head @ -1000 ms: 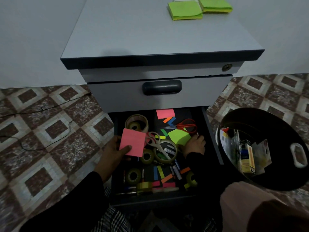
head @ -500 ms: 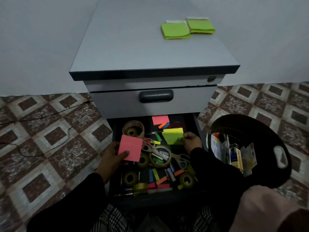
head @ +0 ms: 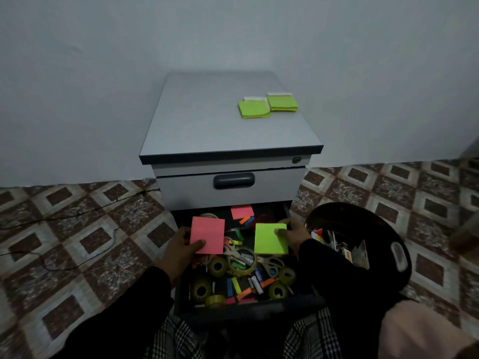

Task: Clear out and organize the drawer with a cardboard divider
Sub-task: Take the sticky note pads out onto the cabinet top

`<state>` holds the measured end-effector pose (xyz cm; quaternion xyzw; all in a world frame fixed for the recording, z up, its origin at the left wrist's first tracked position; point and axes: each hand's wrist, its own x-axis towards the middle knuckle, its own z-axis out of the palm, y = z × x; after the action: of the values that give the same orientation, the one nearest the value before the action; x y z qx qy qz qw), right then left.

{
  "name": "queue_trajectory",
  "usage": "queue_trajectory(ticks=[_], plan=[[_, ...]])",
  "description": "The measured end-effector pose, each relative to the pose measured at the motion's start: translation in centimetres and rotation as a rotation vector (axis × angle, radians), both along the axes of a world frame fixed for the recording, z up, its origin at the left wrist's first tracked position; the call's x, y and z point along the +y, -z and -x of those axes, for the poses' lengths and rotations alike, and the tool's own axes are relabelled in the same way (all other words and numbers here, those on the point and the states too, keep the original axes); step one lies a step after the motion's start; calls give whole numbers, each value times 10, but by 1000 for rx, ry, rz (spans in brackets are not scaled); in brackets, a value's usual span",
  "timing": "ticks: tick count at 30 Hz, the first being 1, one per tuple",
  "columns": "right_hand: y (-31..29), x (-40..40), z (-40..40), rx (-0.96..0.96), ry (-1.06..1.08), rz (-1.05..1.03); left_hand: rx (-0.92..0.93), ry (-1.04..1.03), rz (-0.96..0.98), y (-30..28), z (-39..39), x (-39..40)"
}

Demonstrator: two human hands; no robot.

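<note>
The grey cabinet's bottom drawer (head: 248,310) is pulled out and crowded with tape rolls (head: 217,266), scissors (head: 234,251), batteries and coloured paper strips. My left hand (head: 178,248) holds a pink sticky-note pad (head: 207,235) above the drawer's left side, thumb on its lower edge. My right hand (head: 294,235) grips a green sticky-note pad (head: 270,238) above the drawer's right side. Another pink pad (head: 241,211) lies at the drawer's back. No cardboard divider is in view.
Two green note pads (head: 268,106) lie on the cabinet top (head: 207,125). A black bin (head: 363,229) holding packaging stands right of the drawer. A thin cable (head: 77,216) runs over the tiled floor on the left. The upper drawer (head: 233,180) is closed.
My right hand has picked the green pad up out of the drawer. Both pads are raised higher. The camera has tilted up and back, showing more wall and cabinet top.
</note>
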<state>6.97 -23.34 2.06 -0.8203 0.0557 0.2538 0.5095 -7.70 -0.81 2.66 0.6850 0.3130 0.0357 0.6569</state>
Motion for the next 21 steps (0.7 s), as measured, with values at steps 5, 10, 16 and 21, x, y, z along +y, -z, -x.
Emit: queue_trajectory(ticks=[5, 10, 16, 21], plan=[[-33, -7, 10, 46, -52, 155, -50, 2, 3, -27, 5, -9], [-52, -9, 20, 220, 25, -85, -96, -17, -58, -48, 10, -12], [-90, -12, 23, 254, 79, -446, -158, 3, -61, -75, 1, -16], [-112, -14, 9, 59, 42, -407, -229, 34, -40, -105, -19, -24]])
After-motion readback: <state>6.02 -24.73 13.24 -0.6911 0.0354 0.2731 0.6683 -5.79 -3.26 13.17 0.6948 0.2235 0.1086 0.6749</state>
